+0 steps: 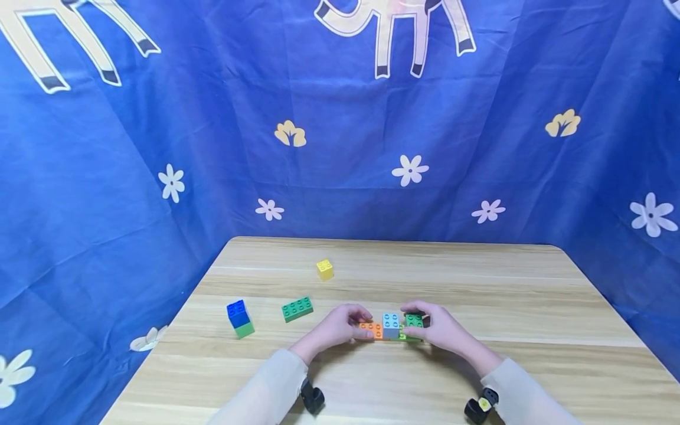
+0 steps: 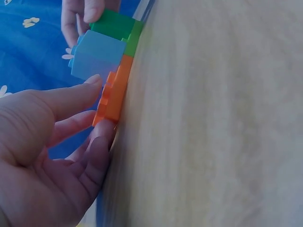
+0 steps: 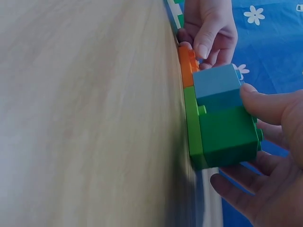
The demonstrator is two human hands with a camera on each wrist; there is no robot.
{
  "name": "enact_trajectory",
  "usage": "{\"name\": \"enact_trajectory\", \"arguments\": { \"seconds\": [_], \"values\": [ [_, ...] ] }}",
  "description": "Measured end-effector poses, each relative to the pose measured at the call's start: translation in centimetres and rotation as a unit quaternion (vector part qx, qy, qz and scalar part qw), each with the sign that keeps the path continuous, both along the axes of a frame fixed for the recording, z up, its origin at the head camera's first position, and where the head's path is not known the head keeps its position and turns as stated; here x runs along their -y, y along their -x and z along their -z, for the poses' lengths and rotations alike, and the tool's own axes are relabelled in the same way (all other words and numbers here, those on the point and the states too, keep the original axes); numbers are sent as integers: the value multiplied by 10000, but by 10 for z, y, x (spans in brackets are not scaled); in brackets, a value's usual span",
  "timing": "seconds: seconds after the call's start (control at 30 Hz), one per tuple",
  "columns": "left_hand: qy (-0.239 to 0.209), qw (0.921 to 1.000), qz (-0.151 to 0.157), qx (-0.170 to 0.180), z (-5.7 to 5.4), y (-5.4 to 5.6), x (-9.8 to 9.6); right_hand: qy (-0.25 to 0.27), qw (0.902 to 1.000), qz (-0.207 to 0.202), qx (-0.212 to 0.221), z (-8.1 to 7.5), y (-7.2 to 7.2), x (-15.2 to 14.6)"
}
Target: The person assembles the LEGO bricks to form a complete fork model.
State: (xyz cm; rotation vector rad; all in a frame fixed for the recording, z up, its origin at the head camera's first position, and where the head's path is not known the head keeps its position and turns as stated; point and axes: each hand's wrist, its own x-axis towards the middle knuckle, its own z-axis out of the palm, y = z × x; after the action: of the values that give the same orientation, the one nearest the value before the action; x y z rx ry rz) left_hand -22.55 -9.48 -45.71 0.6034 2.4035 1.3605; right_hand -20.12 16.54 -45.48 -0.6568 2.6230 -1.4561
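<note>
An orange brick (image 1: pixel 378 330) and a light green brick (image 3: pixel 193 125) lie end to end on the table. Across their seam sits a light blue brick (image 1: pixel 391 325). A dark green brick (image 3: pixel 229 135) tops the light green one's right end. My left hand (image 1: pixel 340 324) holds the orange brick's outer end between thumb and fingers; its thumb tip is close to the light blue brick in the left wrist view. With thumb in front and fingers behind, my right hand (image 1: pixel 438 326) grips the dark green brick. Fingers partly hide both ends of the row.
On the wooden table (image 1: pixel 478 277), left of the hands, lie a green brick (image 1: pixel 297 309) and a blue brick (image 1: pixel 237 313) joined to a light green one (image 1: pixel 245 330). Farther back stands a small yellow brick (image 1: pixel 324 270). A blue patterned cloth (image 1: pixel 345 147) hangs behind the table.
</note>
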Motion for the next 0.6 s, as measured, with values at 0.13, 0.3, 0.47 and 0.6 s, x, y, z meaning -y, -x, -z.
{"name": "enact_trajectory", "arguments": {
  "seconds": [0.13, 0.3, 0.47, 0.6],
  "values": [
    [-78, 9999, -53, 33, -2, 1, 3, 155, 9999, -13, -35, 3, -1, -7],
    [-289, 9994, -161, 65, -5, 6, 8, 231, 9997, -31, -102, 2, -6, -12],
    [-469, 9980, -419, -17, -8, 11, 15, 205, 9997, 5, -123, -15, -18, -11],
    [-384, 9959, -794, -208, -12, 15, 20, 210, 9997, 109, -25, -15, -19, -12]
  ]
}}
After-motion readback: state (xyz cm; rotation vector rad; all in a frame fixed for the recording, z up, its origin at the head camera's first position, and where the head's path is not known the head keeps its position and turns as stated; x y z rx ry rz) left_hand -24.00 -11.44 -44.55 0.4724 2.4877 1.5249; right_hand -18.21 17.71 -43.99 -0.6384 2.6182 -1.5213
